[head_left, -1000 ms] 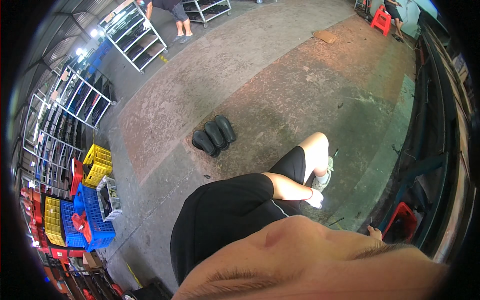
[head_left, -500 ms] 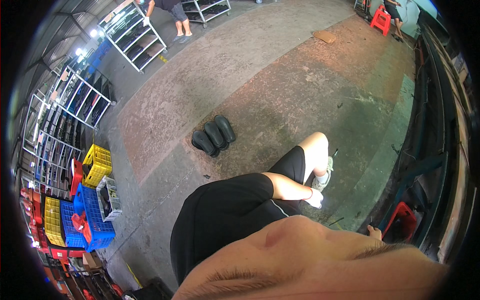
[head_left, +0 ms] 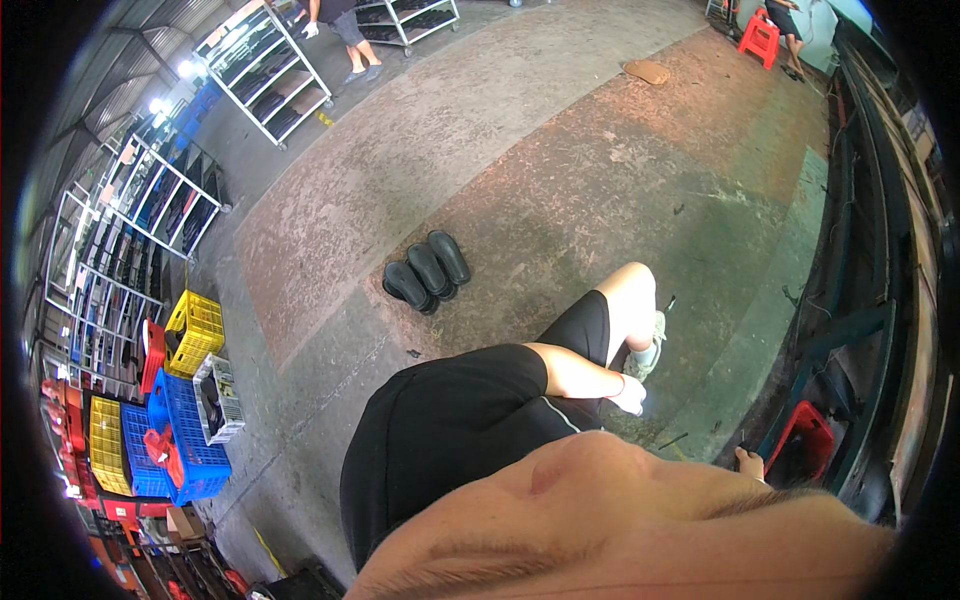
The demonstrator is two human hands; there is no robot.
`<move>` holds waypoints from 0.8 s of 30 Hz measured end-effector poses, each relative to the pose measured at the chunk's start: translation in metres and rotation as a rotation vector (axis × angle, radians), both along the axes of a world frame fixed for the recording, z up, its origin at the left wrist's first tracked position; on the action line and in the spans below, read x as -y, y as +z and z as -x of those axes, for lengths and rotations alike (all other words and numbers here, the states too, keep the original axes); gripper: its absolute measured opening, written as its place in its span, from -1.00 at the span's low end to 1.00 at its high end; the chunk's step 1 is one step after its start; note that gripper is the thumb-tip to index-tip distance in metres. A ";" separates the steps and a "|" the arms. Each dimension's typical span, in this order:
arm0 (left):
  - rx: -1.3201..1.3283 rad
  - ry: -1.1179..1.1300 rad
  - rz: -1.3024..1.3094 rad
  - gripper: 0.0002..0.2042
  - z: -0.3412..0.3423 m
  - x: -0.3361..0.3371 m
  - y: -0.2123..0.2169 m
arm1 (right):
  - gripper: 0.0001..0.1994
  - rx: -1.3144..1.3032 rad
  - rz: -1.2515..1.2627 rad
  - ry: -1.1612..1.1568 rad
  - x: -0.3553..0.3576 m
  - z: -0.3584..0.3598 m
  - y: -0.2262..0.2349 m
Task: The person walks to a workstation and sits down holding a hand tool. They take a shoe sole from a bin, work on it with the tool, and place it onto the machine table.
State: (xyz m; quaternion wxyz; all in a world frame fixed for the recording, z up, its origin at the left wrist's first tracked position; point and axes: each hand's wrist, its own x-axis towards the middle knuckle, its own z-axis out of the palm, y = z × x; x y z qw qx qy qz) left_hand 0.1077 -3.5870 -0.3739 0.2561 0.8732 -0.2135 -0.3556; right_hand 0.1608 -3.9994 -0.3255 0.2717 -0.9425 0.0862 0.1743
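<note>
Red bin point(head_left: 820, 434): position?

Low at the right edge of the view, beside the dark green frame point(head_left: 845, 335). The right hand point(head_left: 749, 463) is just to its left; contact between them not readable.

Right fingers?

Partly cut off by the wearer's own face; cannot tell whether they grip anything.

Left hand point(head_left: 630, 397)?

In front of the body near the pale shoe point(head_left: 651, 345), red band point(head_left: 623, 384) at the wrist. Glare washes out the fingers. Cannot tell if clenched or released; no object made out in them.

Change over the last second?

Co-worker point(head_left: 345, 28) by the wheeled rack point(head_left: 262, 72): gloved hand point(head_left: 311, 30) was at the rack's upright, now stands off it. Wearer's two hands: no shift noted.

Bearing on the work here?

None, in my judgement. The change is across the floor; bin and right hand keep their relation.

Other items?

Three black moulded pieces point(head_left: 427, 270) side by side on the floor, well apart from both hands. Crates, one blue point(head_left: 198, 470), at left.
</note>
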 end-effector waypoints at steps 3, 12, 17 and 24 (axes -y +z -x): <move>-0.026 -0.003 -0.005 -0.62 -0.001 0.001 0.001 | -0.50 0.003 0.018 0.007 0.005 -0.002 -0.004; 0.007 -0.014 -0.002 -0.61 0.001 0.000 -0.003 | -0.50 0.010 0.034 0.023 0.000 0.000 0.000; 0.025 -0.006 -0.001 -0.60 -0.001 0.000 -0.003 | -0.50 0.001 0.032 0.013 0.000 0.001 0.004; 0.012 0.009 0.008 -0.60 0.001 0.000 -0.003 | -0.49 -0.030 0.032 0.024 -0.005 0.000 0.009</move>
